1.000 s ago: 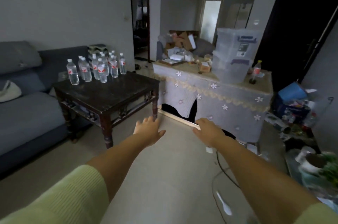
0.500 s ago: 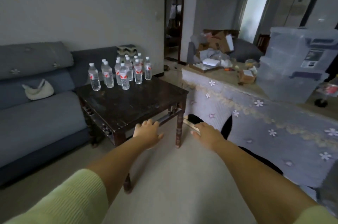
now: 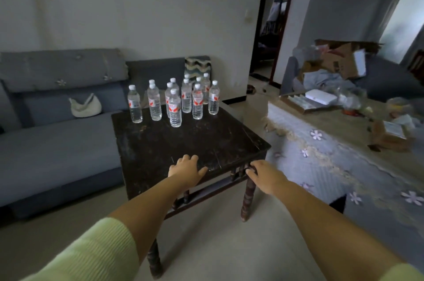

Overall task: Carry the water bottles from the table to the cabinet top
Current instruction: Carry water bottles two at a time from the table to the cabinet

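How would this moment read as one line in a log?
phase: reaching | left hand: empty | right hand: empty | water bottles: upright on table

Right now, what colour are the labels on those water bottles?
Red and white, on clear water bottles with white caps; the head view, the only one, shows them.

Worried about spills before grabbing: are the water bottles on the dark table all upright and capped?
Upright: every water bottle stands on its base on the table, each with a white cap on top.
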### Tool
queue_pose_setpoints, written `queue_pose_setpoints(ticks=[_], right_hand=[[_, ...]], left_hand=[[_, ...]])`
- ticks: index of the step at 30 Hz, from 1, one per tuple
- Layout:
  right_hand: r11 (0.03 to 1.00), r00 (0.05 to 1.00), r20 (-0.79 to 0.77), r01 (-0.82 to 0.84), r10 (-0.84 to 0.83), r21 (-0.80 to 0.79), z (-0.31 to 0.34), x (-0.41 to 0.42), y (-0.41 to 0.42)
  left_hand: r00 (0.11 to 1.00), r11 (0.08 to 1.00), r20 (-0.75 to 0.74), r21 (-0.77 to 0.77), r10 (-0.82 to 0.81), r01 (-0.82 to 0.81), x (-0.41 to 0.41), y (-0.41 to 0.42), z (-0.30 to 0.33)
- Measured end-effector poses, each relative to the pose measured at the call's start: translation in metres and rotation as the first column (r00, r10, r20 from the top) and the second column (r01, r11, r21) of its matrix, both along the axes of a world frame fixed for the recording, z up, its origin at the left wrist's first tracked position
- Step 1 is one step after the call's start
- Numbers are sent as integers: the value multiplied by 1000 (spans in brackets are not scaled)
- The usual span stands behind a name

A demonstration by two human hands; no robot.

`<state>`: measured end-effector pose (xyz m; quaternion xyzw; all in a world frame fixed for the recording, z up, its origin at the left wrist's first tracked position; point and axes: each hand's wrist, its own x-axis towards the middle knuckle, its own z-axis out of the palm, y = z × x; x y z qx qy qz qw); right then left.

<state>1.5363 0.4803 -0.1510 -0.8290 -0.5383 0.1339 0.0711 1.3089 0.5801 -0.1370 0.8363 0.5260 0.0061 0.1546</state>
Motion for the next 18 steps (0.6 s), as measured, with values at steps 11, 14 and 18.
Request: queue_pose_setpoints(ticks=[11,14,18], right_hand=[[982,985,-2,-173,174,-73,-10,56,184],[979,981,5,-196,196,-64,-4,64,248],[981,981,-12,-195,195,-15,6,71,336]], left_hand=[[974,975,59,-52,220,-217,37,176,-22],[968,969,54,-50,244,-241,43,238,-20],[964,967,78,-32,254,-252,53,323,-13]])
